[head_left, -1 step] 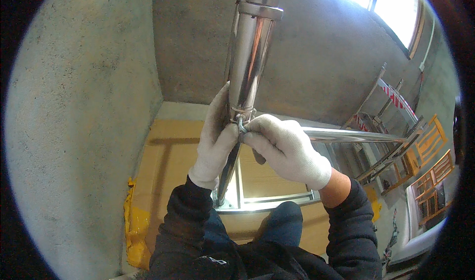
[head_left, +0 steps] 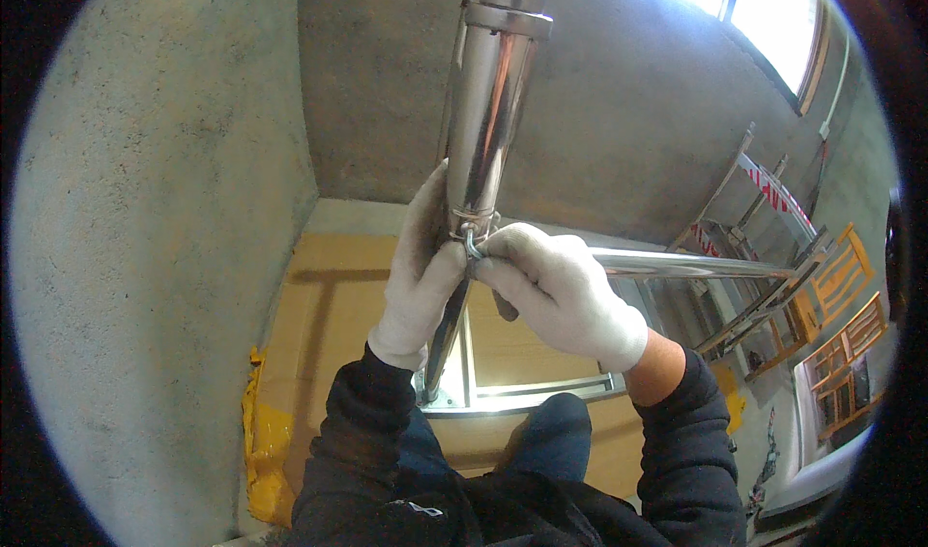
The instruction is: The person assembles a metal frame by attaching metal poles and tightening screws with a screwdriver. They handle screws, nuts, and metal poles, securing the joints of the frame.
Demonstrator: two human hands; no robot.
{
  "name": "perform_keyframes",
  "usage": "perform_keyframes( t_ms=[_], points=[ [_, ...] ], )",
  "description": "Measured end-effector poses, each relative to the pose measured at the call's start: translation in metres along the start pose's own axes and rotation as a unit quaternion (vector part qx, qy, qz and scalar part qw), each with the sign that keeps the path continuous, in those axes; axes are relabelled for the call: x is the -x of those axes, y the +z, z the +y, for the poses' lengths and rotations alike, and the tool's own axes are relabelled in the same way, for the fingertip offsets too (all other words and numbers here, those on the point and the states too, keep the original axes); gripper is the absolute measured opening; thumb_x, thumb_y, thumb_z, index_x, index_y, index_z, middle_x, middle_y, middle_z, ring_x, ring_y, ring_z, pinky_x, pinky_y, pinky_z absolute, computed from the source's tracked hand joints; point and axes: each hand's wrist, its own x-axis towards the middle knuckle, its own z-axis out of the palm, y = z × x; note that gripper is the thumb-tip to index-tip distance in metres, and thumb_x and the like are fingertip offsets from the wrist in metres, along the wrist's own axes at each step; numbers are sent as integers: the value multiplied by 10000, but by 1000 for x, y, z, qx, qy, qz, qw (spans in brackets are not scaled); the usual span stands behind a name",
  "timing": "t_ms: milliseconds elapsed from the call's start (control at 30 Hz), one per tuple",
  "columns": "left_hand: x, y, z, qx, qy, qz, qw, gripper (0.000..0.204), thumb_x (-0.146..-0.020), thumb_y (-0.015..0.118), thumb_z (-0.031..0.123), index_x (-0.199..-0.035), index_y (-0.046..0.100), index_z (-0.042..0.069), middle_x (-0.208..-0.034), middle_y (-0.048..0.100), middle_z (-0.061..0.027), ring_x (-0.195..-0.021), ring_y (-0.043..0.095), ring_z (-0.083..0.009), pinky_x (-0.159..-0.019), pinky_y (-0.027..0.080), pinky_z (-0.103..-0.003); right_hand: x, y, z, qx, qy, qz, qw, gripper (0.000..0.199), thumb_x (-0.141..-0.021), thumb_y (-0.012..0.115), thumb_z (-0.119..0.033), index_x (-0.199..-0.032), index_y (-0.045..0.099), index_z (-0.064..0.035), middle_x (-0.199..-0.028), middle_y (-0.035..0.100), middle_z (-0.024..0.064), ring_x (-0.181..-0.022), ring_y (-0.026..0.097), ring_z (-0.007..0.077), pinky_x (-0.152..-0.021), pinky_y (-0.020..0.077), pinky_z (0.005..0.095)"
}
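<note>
Since I can see no shift between the last two frames, the status is the same: both hands at the joint, nothing released, work there reads as mid-step (my judgement).

Right hand (head_left: pixel 565 291), white knit glove: thumb and forefinger pinching a small bent metal piece (head_left: pixel 471 243) at the lower end of a wide polished tube (head_left: pixel 483 122). Can't tell if it's a key or a hook (too small in view). Whether it has turned at all, also can't tell.

Left hand (head_left: pixel 411 296), same glove: lies along the left side of that tube's lower end, thumb beside the bent piece. Its far fingers go behind the metal, so can't tell how tightly they close.

Below the joint, a thinner tube (head_left: pixel 442 349) slants down to a metal base (head_left: pixel 445 400) by the knees. Brown cardboard (head_left: pixel 333 325) underneath. Another shiny tube (head_left: pixel 691 263) runs off right, past the right hand.
</note>
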Motion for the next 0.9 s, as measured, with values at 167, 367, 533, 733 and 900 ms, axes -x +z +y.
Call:
perform_keyframes(
  t_ms=[167,367,533,733,900],
  points=[
    [0,0,4,-11,-1,-10,1000,900,-892,630,541,-1503,221,22,-1228,587,-165,-1125,595,-239,-988,470,-379,0,0,-5,-59,26,5,998,131,-946,590,-163,-968,581,-35,-685,605,190,-646,627,391,-577,476,436],
    [-5,2,22,22,-49,-35,998,734,-823,520,76,-1505,255,23,-1235,514,-97,-1086,532,-185,-987,434,-352,1,1,-5,-89,68,11,994,138,-947,586,-156,-992,579,-25,-692,609,196,-656,631,390,-590,480,432],
    [-6,2,21,16,-43,-39,998,773,-810,574,125,-1505,251,21,-1206,515,-88,-1070,527,-175,-980,433,-351,1,-1,-4,-48,29,16,998,135,-939,581,-141,-1022,584,-35,-717,614,209,-683,625,412,-598,479,452],
    [-5,0,19,35,-27,-43,998,820,-792,605,150,-1511,236,14,-1218,511,-93,-1086,523,-182,-992,424,-345,-2,-6,-7,73,-26,16,997,92,-924,578,-51,-1000,591,-2,-653,605,119,-579,631,252,-571,489,327],
    [-7,5,22,12,-40,-26,999,817,-790,595,104,-1513,228,14,-1242,503,-92,-1097,522,-188,-999,421,-346,-7,-16,-2,189,-109,16,976,117,-897,593,-171,-950,565,-71,-721,625,160,-703,634,388,-595,488,472]
  ],
)
